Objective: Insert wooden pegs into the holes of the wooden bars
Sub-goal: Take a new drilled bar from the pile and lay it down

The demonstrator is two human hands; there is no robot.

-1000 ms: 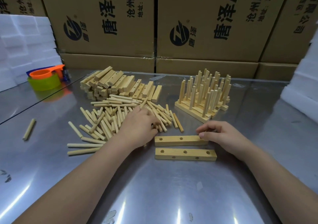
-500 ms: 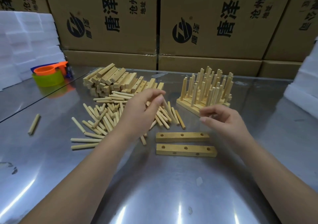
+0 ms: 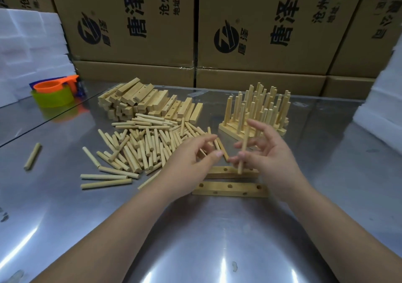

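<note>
Holding one peg upright over two bars.

Two bars lie side by side on the table (image 3: 195, 239): the near bar (image 3: 230, 190), with three open top holes, and the far bar (image 3: 219, 172) just behind it. The right hand (image 3: 274, 160) pinches one peg (image 3: 244, 145) upright between thumb and fingertips, with its lower end over the far bar; contact cannot be confirmed. The left hand (image 3: 189, 165) hovers beside it with thumb and fingers nearly meeting; whether its grip contains a peg cannot be determined. Behind the hands lies one pile of loose pegs (image 3: 141, 150), too many to count, and one stray peg (image 3: 32, 159) lies well apart to the left. Farther back stand one stack of bars (image 3: 150, 102) and one cluster of pegged bars (image 3: 261, 110). Half a second earlier the right hand was empty and the hands were apart; both bars are unmoved.
</note>
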